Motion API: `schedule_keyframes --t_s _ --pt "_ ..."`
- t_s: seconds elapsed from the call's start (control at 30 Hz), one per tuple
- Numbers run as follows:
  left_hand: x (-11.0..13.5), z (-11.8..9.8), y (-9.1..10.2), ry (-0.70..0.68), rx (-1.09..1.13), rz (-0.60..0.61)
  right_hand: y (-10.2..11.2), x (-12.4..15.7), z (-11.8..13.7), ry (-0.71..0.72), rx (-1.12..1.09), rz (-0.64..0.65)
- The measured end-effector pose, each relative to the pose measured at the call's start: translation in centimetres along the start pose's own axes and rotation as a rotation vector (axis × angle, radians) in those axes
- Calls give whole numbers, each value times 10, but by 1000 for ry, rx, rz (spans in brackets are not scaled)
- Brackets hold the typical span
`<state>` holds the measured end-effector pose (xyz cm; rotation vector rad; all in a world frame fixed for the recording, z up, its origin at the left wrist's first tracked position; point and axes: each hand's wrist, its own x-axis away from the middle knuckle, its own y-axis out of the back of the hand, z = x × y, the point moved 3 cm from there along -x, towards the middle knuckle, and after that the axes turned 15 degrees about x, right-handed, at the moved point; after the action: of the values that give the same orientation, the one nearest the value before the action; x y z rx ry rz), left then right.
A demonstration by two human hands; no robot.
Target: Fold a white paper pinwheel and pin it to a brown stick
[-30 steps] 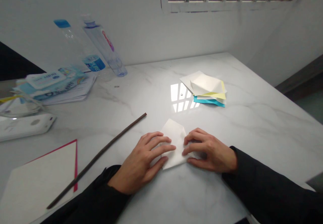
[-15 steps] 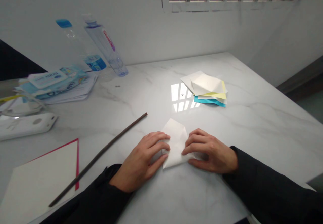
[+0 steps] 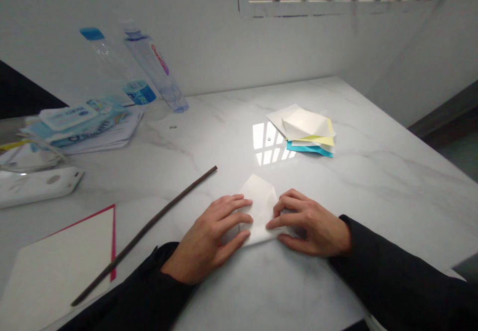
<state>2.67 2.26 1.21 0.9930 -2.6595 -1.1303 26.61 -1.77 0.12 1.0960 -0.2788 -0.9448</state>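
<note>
A folded sheet of white paper (image 3: 259,196) lies on the marble-patterned table in front of me, its far end coming to a blunt point. My left hand (image 3: 214,236) rests on the paper's left side with fingers spread and the thumb at the near edge. On the other side, my right hand (image 3: 311,224) is bent around the paper's right part, fingertips pressing on top and thumb by the near edge. The paper's side corners are partly hidden under both hands.
A thin dark stick (image 3: 149,226) lies left, its near end over a cream sheet with a red edge (image 3: 70,256). Behind stand two plastic bottles (image 3: 140,92), near wipes packs (image 3: 80,122) and a white power strip (image 3: 41,186). A stack of coloured paper (image 3: 306,127) sits back right.
The paper's near left corner, which showed before, is now covered by my left thumb. My right fingertips have slid slightly left on the paper. The view has shifted a little.
</note>
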Motion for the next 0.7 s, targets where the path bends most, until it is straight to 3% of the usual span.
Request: schedule_keyframes --t_s 0.7 --pt "1 -1 -1 14 3 31 1 -1 2 -16 3 6"
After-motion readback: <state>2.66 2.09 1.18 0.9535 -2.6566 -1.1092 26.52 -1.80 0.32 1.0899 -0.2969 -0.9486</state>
